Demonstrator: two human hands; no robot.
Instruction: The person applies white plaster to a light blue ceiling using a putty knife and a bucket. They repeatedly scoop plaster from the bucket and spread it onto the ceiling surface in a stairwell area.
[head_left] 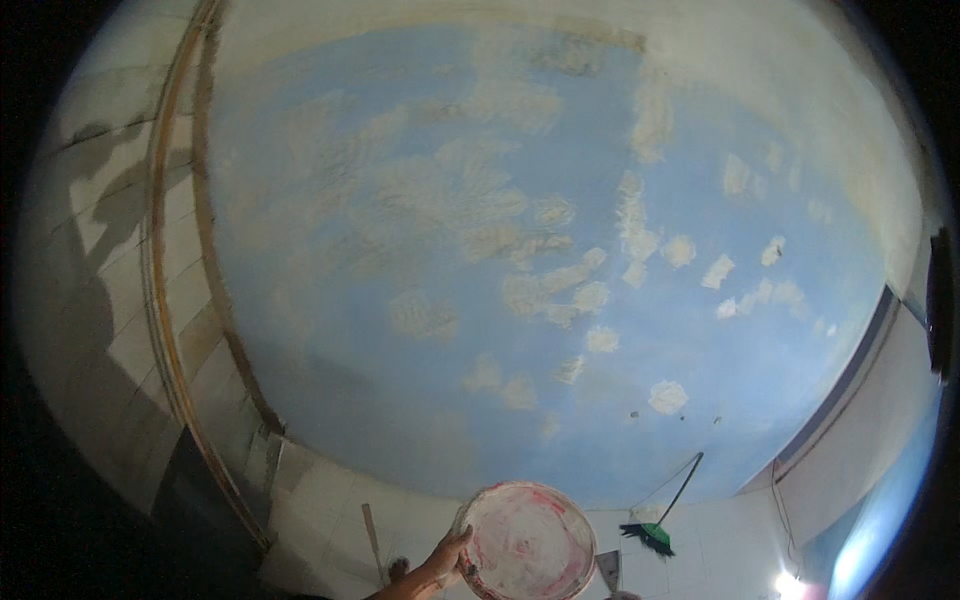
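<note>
My left hand grips the left rim of a round lid or shallow tray at the lower centre, whose pale surface is smeared with pink and white. Just right of it a flat metal scraper blade points upward. My right hand is at its lower end, mostly cut off by the bottom edge, apparently holding the scraper.
A blue wall with pale patches fills the centre. A wooden-edged frame runs down the left. A green broom leans at the wall's foot, a pale stick lies left, and a bright lamp glows low right.
</note>
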